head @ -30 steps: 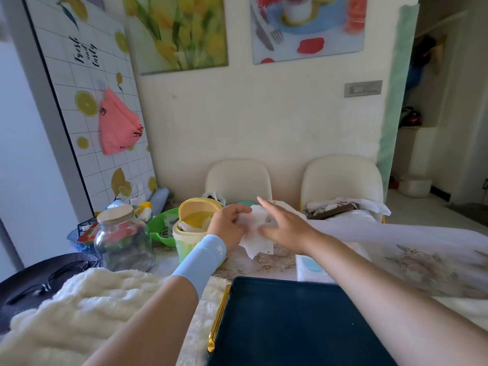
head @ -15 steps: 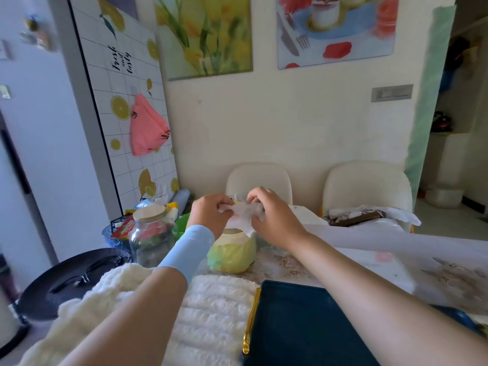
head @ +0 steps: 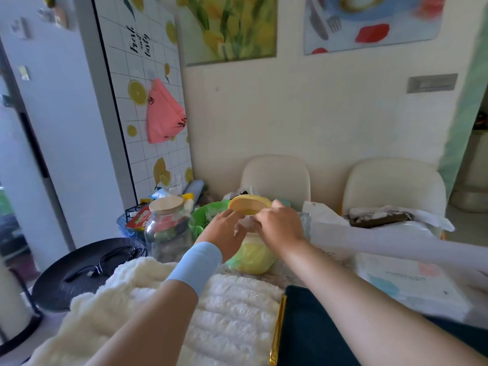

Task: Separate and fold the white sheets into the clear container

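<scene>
White sheet (head: 246, 223) is pinched betw. left hand (head: 224, 229) & right hand (head: 280, 225); yellow-lidded bin (head: 253, 256) seen just below grip.

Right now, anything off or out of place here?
Nothing spilled or broken. Odd: left hand and right hand pinch the crumpled white sheet over the small yellow plastic bin, lid flipped up; it is opaque, not clear.

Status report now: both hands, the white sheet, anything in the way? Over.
Left hand and right hand pinch the white sheet, mostly hidden between them. Held at the yellow-lidded bin, lid open. Glass jar to the left, apart.
</scene>
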The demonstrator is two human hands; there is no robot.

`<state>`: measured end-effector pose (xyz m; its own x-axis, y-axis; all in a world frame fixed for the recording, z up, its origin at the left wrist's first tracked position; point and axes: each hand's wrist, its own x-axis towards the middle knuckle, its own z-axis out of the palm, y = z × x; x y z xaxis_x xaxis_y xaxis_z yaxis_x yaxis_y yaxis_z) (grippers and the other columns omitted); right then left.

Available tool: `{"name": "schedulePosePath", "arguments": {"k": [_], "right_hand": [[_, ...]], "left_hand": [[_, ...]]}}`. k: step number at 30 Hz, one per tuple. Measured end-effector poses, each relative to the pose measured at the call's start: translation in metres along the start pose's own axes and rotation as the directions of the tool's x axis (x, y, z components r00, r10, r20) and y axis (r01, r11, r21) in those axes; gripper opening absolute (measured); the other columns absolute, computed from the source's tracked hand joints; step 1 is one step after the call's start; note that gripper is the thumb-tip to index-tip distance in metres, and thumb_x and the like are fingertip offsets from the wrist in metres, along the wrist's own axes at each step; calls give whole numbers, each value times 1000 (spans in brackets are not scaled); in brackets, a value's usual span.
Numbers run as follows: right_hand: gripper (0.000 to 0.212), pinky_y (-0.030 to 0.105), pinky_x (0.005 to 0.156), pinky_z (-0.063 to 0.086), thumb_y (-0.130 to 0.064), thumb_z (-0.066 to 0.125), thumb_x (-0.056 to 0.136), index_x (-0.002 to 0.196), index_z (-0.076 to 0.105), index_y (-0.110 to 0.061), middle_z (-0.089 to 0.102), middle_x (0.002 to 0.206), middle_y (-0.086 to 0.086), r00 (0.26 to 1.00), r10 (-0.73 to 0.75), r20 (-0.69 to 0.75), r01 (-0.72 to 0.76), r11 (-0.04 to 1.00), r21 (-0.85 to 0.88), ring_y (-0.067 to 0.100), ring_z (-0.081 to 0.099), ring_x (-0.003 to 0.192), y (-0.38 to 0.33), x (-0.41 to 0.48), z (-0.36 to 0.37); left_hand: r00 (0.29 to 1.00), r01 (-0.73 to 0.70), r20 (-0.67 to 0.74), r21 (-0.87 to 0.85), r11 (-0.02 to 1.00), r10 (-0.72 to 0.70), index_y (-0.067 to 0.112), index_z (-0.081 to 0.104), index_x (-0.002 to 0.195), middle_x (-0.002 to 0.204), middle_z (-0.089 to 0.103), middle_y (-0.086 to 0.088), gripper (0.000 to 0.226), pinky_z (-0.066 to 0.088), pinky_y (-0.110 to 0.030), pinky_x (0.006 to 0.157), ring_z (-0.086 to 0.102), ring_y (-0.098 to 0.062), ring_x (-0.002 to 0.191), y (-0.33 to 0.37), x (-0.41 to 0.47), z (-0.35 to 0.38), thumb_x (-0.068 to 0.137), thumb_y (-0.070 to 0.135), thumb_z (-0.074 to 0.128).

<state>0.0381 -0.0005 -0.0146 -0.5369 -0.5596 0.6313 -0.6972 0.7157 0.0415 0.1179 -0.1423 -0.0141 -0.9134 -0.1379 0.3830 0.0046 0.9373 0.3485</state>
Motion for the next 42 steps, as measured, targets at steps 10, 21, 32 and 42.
{"name": "schedulePosePath", "arguments": {"k": [10, 21, 32, 42], "right_hand": [[54, 39, 78, 43, -39, 34, 99, 71, 75, -17, 71, 75, -1, 985, -153, 80, 149, 987, 52, 27, 55, 84, 9, -12, 8], [65, 46, 118, 23, -44, 35, 104, 159, 18, -15, 16, 167, 9, 950, 101, 297, -143, 982, 122, 27, 20, 151, 19, 5, -19], [49, 43, 104, 37, -35, 43, 98, 145, 48, -21, 42, 149, 6, 992, 51, 119, -81, 961, 263, 32, 48, 129, 13, -20, -26], [68, 54, 121, 20, -38, 39, 103, 161, 4, -30, -9, 169, 2, 936, 50, 347, -151, 951, 270, 27, 7, 155, 1, -28, -31]], "left_hand": [[985, -7, 166, 300, 954, -45, 29, 41, 145, 146, 51, 2, 45, 25, -38, 116, 42, -21, 135, 2, 12, 9, 101, 36, 31], [995, 53, 75, 109, 993, -61, 25, 6, 158, 166, -6, 7, 69, 12, -40, 122, -6, -15, 152, 24, 35, -15, 99, 32, 42], [992, 32, 115, 96, 995, -43, 32, 3, 158, 165, -13, 9, 65, 10, -40, 124, -10, -14, 152, 21, 16, -6, 102, 43, 35], [992, 68, 103, 25, 997, -70, 37, 8, 157, 166, -7, 10, 64, 19, -47, 121, -6, -15, 152, 22, -4, -7, 101, 49, 38]]}}
